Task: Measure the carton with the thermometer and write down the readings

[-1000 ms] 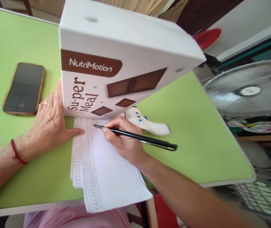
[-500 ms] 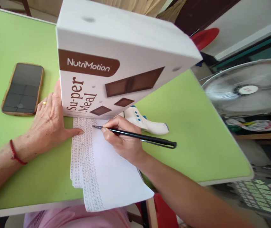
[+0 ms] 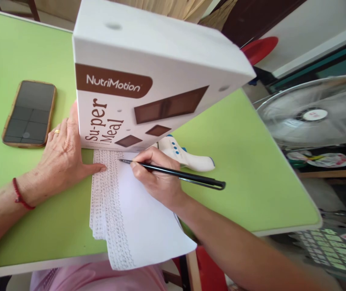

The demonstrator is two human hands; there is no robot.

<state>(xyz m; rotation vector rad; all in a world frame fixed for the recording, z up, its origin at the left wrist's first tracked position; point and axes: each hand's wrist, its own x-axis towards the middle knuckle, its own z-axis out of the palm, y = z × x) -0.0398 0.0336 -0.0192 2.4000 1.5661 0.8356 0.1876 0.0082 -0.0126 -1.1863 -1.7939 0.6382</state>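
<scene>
My right hand [image 3: 157, 176] grips a black pen [image 3: 179, 174], its tip at the edge of the handwritten rows on the top paper sheet [image 3: 148, 226]. The sheets lie stacked and fanned on the table, with dense writing along their left side and a blank right part. My left hand [image 3: 65, 155] lies spread, thumb on the written part of the paper, other fingers beside a white NutriMotion box [image 3: 115, 109]. Some left fingertips are hidden behind that box, which stands upright over the papers' far edge. A red string bracelet [image 3: 17, 194] circles the left wrist.
On the green table [image 3: 252, 169], a smartphone [image 3: 30, 113] lies left of my left hand. A white handheld device with blue buttons [image 3: 191, 157] rests behind my right hand, partly hidden. Beyond the table's right edge is a fan [image 3: 312, 113]; a red object [image 3: 259, 49] shows behind the box.
The pen tip and right hand have shifted very slightly. My left hand, the papers and the box look unmoved; the view has moved a little.
</scene>
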